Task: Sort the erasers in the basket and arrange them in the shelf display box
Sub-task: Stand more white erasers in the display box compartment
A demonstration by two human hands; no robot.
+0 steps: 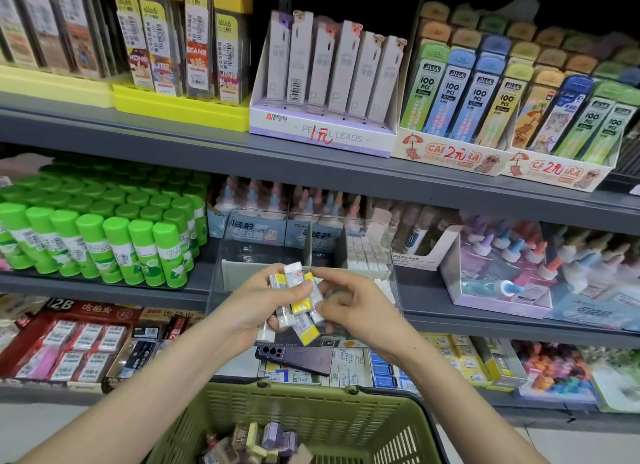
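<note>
The main risk is a spill. The left hand (263,301) is curled round a whole handful of erasers (300,304), and they sit crooked in it: some stand upright, others splay out below the palm at an angle. The right hand (353,304), fingers bent, pinches at the top of that bundle. Pulling one piece free could loosen the rest, and a dropped one would probably land on the phone (298,358) just under the hands, or among the stock on the lower shelf rather than back in the basket (311,391) nearer the body. A second risk is mis-sorting, since the display box (239,273) just beyond the hands is split by dividers and only its right compartment shows a filled row of white erasers (363,256).

The held erasers are small white blocks in paper sleeves, mostly yellow with white ends, one with a small red mark (the print is too small to read). They look slick and light. The basket erasers (263,436) below the wrists are of other kinds, purple and cream.
</note>
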